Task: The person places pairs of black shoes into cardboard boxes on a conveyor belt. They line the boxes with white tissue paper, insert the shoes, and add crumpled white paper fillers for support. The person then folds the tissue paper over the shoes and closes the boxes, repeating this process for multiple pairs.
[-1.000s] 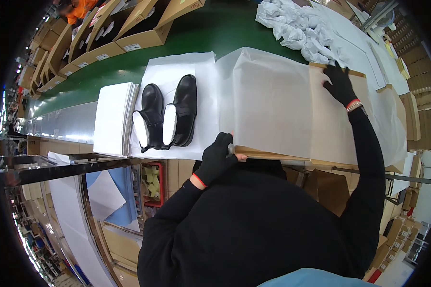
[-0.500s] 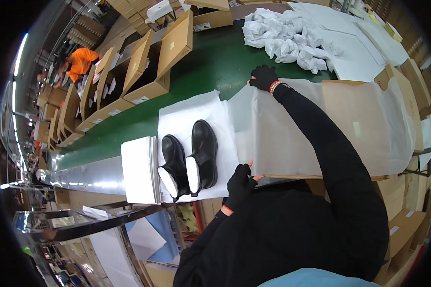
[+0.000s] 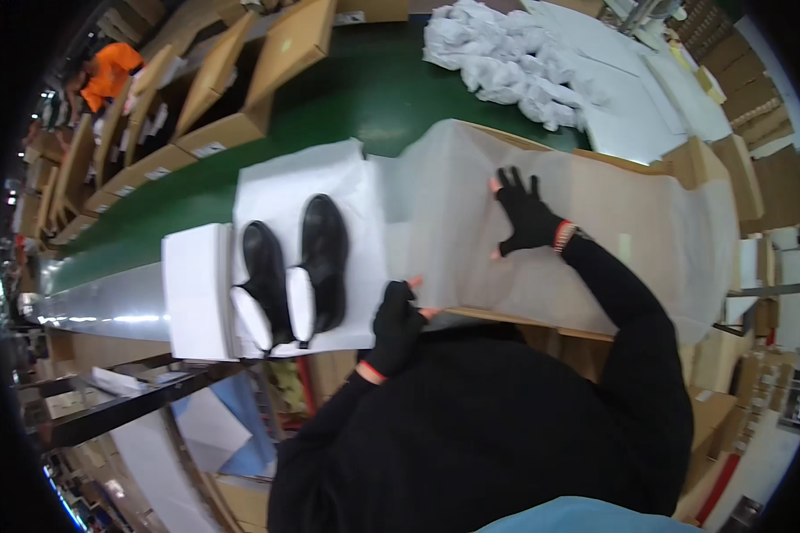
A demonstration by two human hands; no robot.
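Left hand [image 3: 398, 322] curled at the near-left corner of the box [image 3: 529, 322], grip unclear from here | right hand [image 3: 526, 216] apart, spread over paper [image 3: 471, 258] atop the box | boots [image 3: 323, 258] left of the box | such thin paper likely wants a light, flat palm

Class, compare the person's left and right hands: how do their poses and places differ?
The left hand is curled, while the right hand is spread wide. The left hand is at the near edge of the translucent sheet; the right hand lies farther in, over it. Both wear black gloves with bare fingertips showing.
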